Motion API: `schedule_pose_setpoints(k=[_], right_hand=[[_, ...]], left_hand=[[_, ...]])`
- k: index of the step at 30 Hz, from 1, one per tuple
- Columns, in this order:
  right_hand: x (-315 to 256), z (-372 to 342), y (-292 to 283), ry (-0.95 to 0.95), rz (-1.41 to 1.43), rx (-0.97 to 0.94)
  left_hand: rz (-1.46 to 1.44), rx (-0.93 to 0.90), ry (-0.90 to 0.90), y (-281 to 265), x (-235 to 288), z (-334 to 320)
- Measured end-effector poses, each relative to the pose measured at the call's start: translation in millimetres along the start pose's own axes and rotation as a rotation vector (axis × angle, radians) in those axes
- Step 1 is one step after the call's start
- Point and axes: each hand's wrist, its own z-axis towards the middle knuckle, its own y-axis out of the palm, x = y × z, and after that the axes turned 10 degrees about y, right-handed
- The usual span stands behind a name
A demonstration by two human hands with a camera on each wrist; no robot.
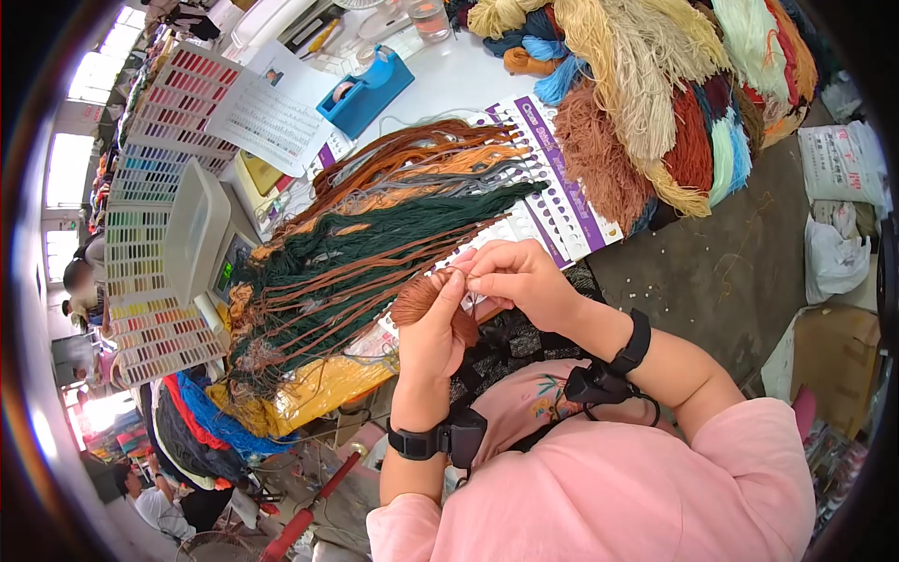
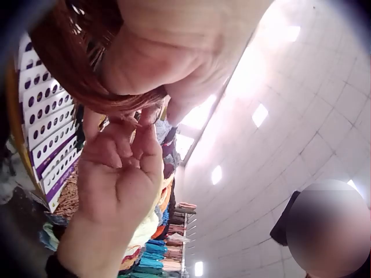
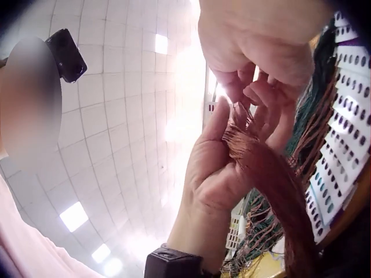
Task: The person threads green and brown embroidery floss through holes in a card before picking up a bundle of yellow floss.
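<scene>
A skein of reddish-brown thread [image 1: 413, 302] is looped over the left hand [image 1: 436, 328], whose thumb and fingers grip its upper end. Against those fingertips, the right hand [image 1: 526, 284] pinches strands at the same spot. In the right wrist view the skein [image 3: 272, 179] hangs down from the left hand [image 3: 217, 168], while the right hand [image 3: 261, 46] meets it from above. The left wrist view shows the right hand [image 2: 119, 179] with bent fingers touching the thread [image 2: 75, 75] beside the left hand [image 2: 168, 46]. Fingertips partly hide the pinched strands.
Dark green, brown and orange threads [image 1: 356, 234] lie across the table, attached to punched white and purple cards [image 1: 571, 211]. Behind are a blue tape dispenser [image 1: 365, 92], a printed sheet [image 1: 272, 117] and a scale [image 1: 198, 220]. Yarn hanks [image 1: 646, 84] pile at the back right; colour charts [image 1: 150, 225] stand left.
</scene>
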Motion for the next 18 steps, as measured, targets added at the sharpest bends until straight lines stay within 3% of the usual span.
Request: schedule_pose_setpoints(k=[2,4,7,8,9,10,12,13,15,16,17,18], right_hand=[[1.8,-0.6,-1.1,-0.08,-0.044,0.038],[7.2,1.4,-12.8,-0.053,0.126,-0.1],[-18.0,-18.5,-36.6,0.075,0.45,-0.241],[-30.1,-30.5,-58.6,0.044,0.516,-0.279],[-51.5,-45.1,-89.9,-0.124,0.329,-0.214],[-72.0,-58.8,-122.9,-0.26,0.652,-0.216],[-135.6,-106.3,-220.8,-0.826,0.374,0.304],[-163.9,-137.9,-254.9,-0.86,0.333,-0.01],[-194.8,-163.3,-233.3,-1.15,0.166,0.183],[-186.3,-137.6,-200.2,-1.143,-0.069,0.523],[-161.7,-106.2,-185.2,-1.006,-0.455,0.662],[-137.3,-74.8,-170.2,-0.894,-0.854,0.778]], left_hand=[[-0.022,0.094,-0.03,1.8,1.0,1.8],[-0.052,0.226,-0.099,9.3,7.1,2.5],[-0.506,-0.037,-0.294,-54.8,12.4,-0.3],[-0.55,0.116,-0.234,-74.1,27.4,-6.3],[-0.59,0.27,-0.179,-98.2,46.7,-12.5],[-0.911,0.327,-0.182,-126.7,68.4,-14.1],[-1.044,0.41,0.06,-254.3,98.6,-38.1],[-1.023,0.61,0.208,-271.4,115.6,-44.3],[-0.794,0.227,0.179,-204.8,116.3,-29.2],[-0.71,0.179,0.059,-162.6,104.0,-12.6],[-0.62,0.124,-0.059,-120.3,84.4,9.1],[-0.419,0.18,-0.16,-83.6,58.5,25.2]])
